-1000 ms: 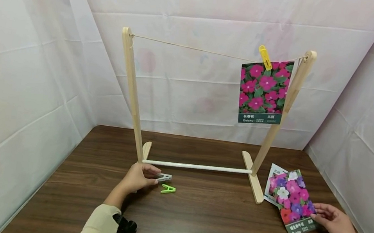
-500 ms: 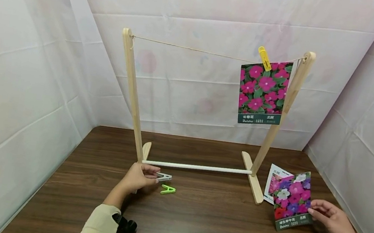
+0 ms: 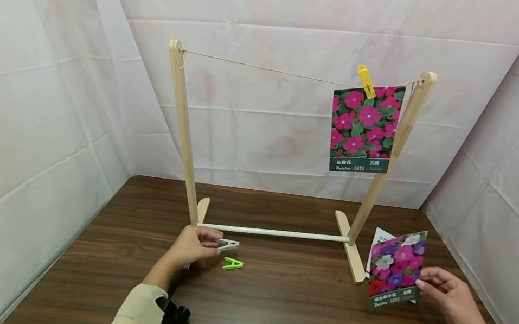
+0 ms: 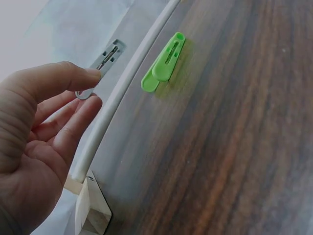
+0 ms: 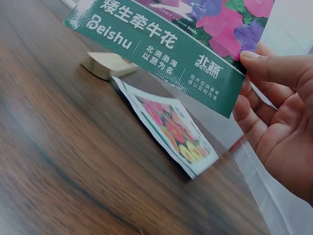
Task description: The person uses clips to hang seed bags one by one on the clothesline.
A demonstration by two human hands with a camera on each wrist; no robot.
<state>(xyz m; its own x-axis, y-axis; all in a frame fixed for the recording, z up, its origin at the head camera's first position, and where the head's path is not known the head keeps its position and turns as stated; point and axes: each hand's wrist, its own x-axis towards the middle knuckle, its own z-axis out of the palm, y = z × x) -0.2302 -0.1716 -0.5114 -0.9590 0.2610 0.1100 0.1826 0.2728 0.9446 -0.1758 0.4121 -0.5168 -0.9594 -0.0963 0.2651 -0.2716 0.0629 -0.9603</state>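
Observation:
My left hand (image 3: 194,245) pinches a grey clothespin (image 3: 229,245) by its handle end, near the rack's left foot. Just below it on the table lies a green clothespin (image 3: 233,263); the left wrist view shows both clothespins (image 4: 168,61) close up. At the right, my right hand (image 3: 453,300) grips a flower seed packet (image 3: 395,270) by its lower right edge, raised off the table and tilted. Beneath that one lies a white-bordered seed packet (image 5: 171,127), mostly covered in the head view. A yellow clothespin (image 3: 366,82) fastens a pink-flower packet (image 3: 365,124) to the string.
The wooden rack (image 3: 184,135) stands at the back of the brown table (image 3: 270,306), with a string (image 3: 272,68) across its top. A white rod (image 3: 275,233) joins its feet low down. White cloth (image 3: 261,146) hangs behind and on both sides.
My right hand has lifted the flower seed packet and carried it leftward, turning it more upright over the other packet. The left hand with the grey clothespin has stayed in place.

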